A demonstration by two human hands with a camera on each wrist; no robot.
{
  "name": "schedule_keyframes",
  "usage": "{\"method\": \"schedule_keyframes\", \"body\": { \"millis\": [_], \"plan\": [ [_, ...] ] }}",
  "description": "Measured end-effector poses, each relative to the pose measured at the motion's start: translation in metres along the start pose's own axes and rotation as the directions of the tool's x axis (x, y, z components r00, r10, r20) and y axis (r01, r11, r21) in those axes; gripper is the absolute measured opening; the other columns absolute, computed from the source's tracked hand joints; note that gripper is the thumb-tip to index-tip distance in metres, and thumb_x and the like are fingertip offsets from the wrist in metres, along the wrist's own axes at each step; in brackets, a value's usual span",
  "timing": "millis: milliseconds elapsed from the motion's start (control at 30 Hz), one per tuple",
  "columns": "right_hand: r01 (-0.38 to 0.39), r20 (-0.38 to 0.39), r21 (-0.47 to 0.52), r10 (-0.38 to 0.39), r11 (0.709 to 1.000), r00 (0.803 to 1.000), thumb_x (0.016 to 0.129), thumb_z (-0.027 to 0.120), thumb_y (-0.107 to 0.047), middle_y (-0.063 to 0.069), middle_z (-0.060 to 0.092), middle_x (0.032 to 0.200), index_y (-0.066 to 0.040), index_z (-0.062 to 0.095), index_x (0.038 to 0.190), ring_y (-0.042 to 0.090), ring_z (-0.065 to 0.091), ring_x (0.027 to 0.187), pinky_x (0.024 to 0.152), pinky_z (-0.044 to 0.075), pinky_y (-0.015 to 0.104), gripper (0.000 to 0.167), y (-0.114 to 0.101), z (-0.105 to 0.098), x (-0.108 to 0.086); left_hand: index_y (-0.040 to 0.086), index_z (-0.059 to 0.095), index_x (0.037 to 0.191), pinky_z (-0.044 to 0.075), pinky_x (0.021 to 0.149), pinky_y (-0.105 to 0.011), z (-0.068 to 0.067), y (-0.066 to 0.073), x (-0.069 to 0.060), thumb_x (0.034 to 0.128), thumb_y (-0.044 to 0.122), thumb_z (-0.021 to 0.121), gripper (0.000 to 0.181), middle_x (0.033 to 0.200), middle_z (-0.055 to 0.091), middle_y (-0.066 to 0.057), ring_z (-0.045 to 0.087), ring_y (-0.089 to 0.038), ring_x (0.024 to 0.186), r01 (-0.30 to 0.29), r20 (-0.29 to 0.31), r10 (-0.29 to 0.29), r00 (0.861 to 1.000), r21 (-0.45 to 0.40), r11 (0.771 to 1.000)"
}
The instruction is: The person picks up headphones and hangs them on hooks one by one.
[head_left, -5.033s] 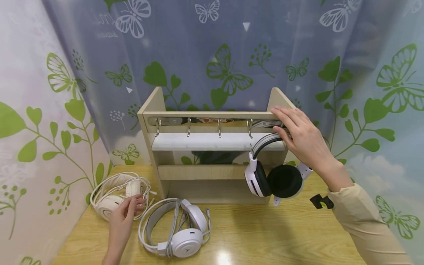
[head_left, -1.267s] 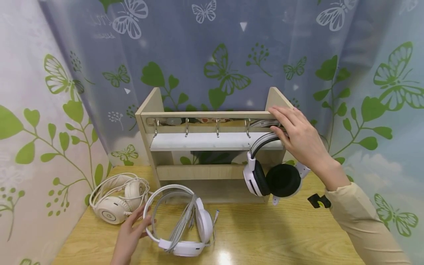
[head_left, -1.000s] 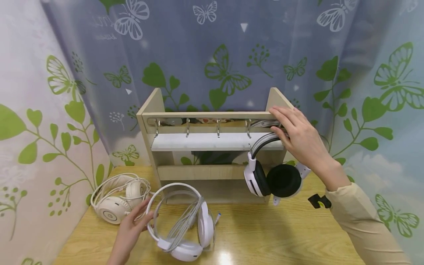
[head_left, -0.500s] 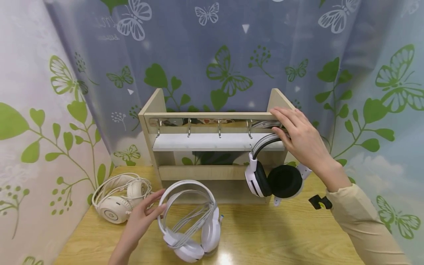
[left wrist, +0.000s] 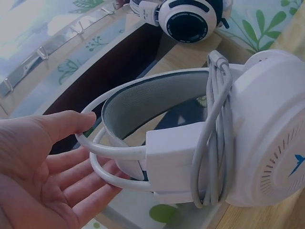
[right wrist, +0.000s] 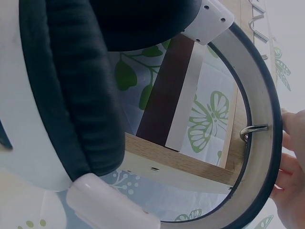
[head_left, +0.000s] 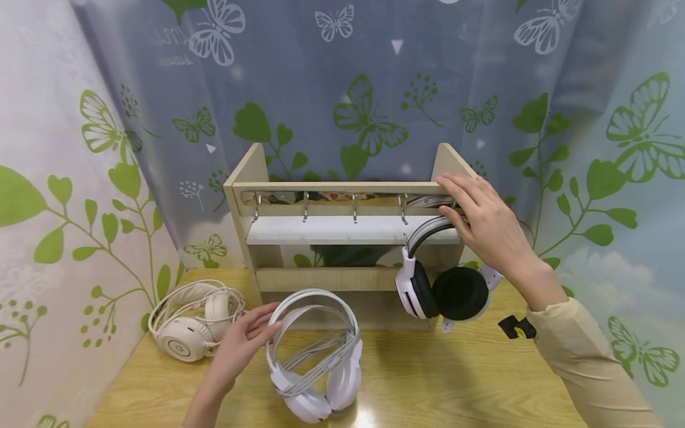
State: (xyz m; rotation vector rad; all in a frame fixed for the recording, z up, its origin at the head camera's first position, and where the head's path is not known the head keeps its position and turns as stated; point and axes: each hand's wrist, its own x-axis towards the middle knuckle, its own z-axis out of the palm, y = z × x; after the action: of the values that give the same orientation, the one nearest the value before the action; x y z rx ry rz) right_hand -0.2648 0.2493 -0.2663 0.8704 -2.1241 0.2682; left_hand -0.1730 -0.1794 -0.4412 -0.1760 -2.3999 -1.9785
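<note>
My left hand (head_left: pixel 235 351) holds white headphones (head_left: pixel 345 377) by the side of the headband, upright over the desk. In the left wrist view, the thumb lies over the band's white tubes (left wrist: pixel 119 151) and the fingers are beneath. Grey cable is bundled across these headphones. At the rack's right end, white headphones with black ear pads (head_left: pixel 460 292) hang from a metal hook (right wrist: pixel 257 129). Resting there, my right hand (head_left: pixel 489 226) has its fingers laid over the rack's top edge, with the thumb near the hanging headband.
The wooden rack (head_left: pixel 342 279) carries a row of metal hooks (head_left: pixel 354 208) and a white shelf (head_left: pixel 342 230). Cream headphones (head_left: pixel 182 339) with looped cable lie on the desk at left. A small black clip-like piece (head_left: pixel 516 326) is at right, beside the sleeve.
My left hand has left the cream headphones and gripped the white pair's headband. That pair has tilted upright and shifted rightward. The right hand and the hanging pair have stayed put.
</note>
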Motion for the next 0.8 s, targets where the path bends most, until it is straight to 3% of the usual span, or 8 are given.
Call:
{"method": "schedule_keyframes", "body": {
  "millis": [200,533,800],
  "plan": [
    [0.002,0.001,0.003,-0.002,1.000,1.000,0.094,0.072,-0.008,0.018,0.055,0.143,-0.007,0.050,0.149,0.040,0.049,0.133,0.124,0.024,0.049,0.059,-0.0003,-0.0003,-0.0001,0.005,0.057,0.142,0.059,0.082,-0.027,0.0008,-0.0014,0.0009,0.0991,0.018,0.067,0.046,0.130,0.065,-0.023,0.069,-0.033,0.112,0.000,0.035,0.000,0.999,0.005,1.000],
    [0.000,0.001,0.006,0.000,1.000,1.000,0.093,0.072,-0.008,0.018,0.055,0.143,-0.006,0.050,0.148,0.040,0.049,0.134,0.124,0.024,0.049,0.059,-0.0008,-0.0008,-0.0001,-0.006,0.060,0.134,0.060,0.083,-0.027,0.0044,-0.0039,0.0032,0.0996,0.018,0.066,0.043,0.124,0.069,-0.024,0.072,-0.027,0.104,0.058,0.000,-0.058,0.998,0.006,0.998],
    [0.005,-0.002,0.005,-0.005,1.000,1.000,0.094,0.072,-0.008,0.018,0.055,0.143,-0.007,0.050,0.149,0.040,0.049,0.134,0.124,0.024,0.050,0.059,-0.0008,-0.0005,0.0002,-0.006,0.063,0.130,0.060,0.084,-0.026,0.0061,-0.0034,0.0065,0.1001,0.016,0.065,0.037,0.119,0.071,-0.022,0.072,-0.023,0.102,0.049,0.011,-0.049,0.999,0.009,0.999]
  ]
}}
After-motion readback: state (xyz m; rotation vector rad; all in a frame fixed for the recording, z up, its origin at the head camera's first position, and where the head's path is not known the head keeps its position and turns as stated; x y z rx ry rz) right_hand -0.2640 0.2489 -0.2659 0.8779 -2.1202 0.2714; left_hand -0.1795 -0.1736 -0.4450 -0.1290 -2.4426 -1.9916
